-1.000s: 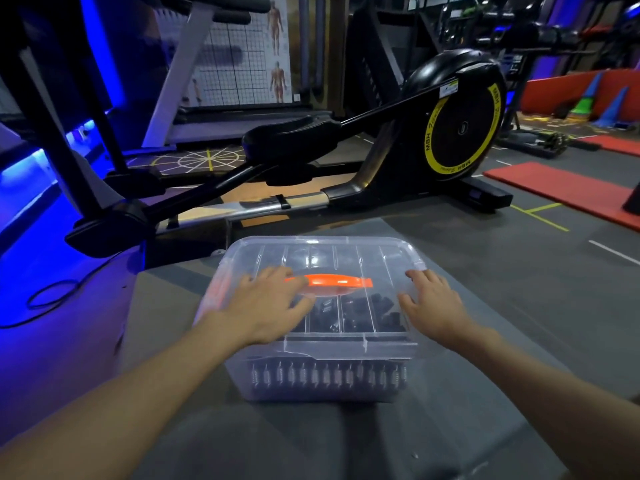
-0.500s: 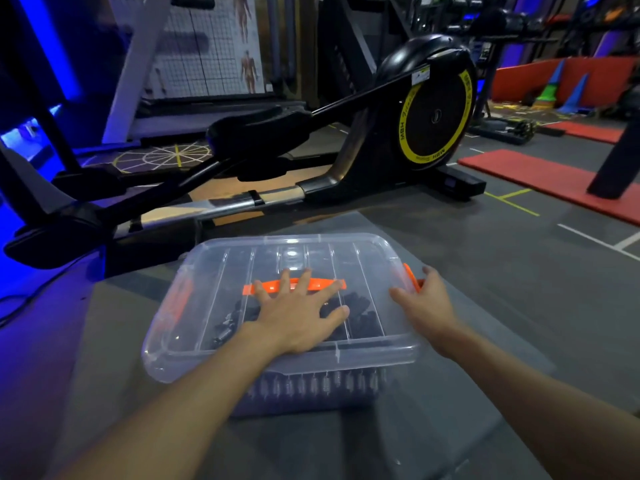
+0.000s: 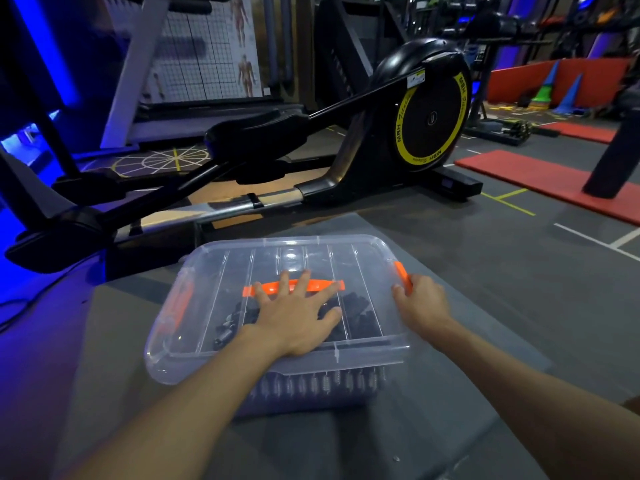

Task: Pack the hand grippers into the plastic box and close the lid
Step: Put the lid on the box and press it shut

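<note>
A clear plastic box (image 3: 194, 362) sits on a grey mat, its ribbed transparent lid (image 3: 287, 258) lying on top. Black hand grippers (image 3: 360, 313) with metal springs show through the lid and the front wall. An orange handle (image 3: 270, 288) runs across the lid's middle. My left hand (image 3: 294, 317) presses flat on the lid, fingers spread over the handle. At the box's right side my right hand (image 3: 420, 299) has its fingers curled on the orange right latch (image 3: 401, 273). An orange left latch (image 3: 180, 303) is on the opposite side.
A black elliptical trainer (image 3: 408, 112) with a yellow-ringed wheel stands just behind the box. Red mats (image 3: 519, 171) lie on the floor to the right. A treadmill (image 3: 145, 74) and blue-lit wall are at the left. The grey mat (image 3: 450, 393) extends around the box.
My left hand slid to the lid's centre over the orange handle. My right hand moved from the lid's right edge onto the right latch. The view shifted left.
</note>
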`<state>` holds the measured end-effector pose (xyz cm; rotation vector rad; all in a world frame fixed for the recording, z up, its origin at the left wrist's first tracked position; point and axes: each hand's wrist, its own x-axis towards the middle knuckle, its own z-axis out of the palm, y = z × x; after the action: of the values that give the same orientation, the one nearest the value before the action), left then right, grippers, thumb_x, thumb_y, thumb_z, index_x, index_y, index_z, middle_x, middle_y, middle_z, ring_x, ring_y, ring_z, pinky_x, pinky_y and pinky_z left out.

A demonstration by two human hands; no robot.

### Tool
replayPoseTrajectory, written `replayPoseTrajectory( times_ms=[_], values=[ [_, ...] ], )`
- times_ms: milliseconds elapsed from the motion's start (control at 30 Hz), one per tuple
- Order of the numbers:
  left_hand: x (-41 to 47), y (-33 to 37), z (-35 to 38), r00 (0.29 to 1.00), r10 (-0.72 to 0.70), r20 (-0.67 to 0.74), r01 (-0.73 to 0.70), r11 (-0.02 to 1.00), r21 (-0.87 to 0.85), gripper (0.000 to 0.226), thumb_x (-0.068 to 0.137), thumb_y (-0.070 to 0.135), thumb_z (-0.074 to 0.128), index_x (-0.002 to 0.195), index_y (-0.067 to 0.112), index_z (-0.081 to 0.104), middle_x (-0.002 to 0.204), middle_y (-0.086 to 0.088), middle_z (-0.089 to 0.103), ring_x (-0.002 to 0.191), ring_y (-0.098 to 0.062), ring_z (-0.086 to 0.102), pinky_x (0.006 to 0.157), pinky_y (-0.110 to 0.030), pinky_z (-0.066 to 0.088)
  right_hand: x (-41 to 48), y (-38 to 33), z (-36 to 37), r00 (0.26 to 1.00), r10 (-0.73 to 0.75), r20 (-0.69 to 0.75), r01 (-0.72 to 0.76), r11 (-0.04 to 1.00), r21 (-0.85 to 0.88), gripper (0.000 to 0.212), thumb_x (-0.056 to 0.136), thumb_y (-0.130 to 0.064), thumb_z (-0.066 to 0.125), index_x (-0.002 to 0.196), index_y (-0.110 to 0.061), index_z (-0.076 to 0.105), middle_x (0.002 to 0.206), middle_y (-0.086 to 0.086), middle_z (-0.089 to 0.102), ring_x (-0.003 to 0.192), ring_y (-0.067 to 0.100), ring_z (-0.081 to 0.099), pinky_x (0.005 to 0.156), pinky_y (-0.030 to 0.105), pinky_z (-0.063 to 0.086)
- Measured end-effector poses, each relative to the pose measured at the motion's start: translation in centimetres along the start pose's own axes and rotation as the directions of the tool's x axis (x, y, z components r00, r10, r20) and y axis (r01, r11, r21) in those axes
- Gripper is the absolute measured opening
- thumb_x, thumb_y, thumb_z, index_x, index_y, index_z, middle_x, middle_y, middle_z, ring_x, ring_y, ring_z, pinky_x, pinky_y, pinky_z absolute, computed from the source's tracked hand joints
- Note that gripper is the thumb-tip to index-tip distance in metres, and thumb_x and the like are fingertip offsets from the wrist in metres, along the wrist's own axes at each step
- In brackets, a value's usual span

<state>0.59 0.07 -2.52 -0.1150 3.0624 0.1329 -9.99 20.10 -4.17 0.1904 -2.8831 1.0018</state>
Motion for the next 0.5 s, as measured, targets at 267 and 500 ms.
replayPoseTrajectory(
  times_ms=[267,500],
  values=[
    [-3.0,-5.3,-1.2,0.991,-0.090,-0.102,0.078,0.990,-0.118,0.055,0.098,0.055,0.030,0.151,0.042,0.021,0.164,0.000,0.016,0.151,-0.022,0.012,0.120,-0.051,0.008,1.6,-0.7,-1.0,0.996,-0.020,0.083,0.022,0.999,-0.034,0.021,0.094,-0.023,0.052,0.086,-0.004,0.058,0.081,0.014,0.061,0.088,0.039,0.062,0.066,0.031,0.037],
    [-6.4,-12.2,-1.2,0.881,-0.400,-0.254,0.360,0.913,-0.190,0.051,0.097,0.041,0.042,0.147,0.031,0.036,0.156,0.001,0.034,0.144,-0.022,0.029,0.115,-0.056,0.019,-0.5,-6.0,0.6,0.890,-0.402,0.214,0.455,0.803,-0.385,0.048,0.099,-0.043,0.037,0.142,-0.022,0.038,0.148,0.002,0.044,0.137,0.024,0.038,0.111,0.045,0.026]
  ],
)
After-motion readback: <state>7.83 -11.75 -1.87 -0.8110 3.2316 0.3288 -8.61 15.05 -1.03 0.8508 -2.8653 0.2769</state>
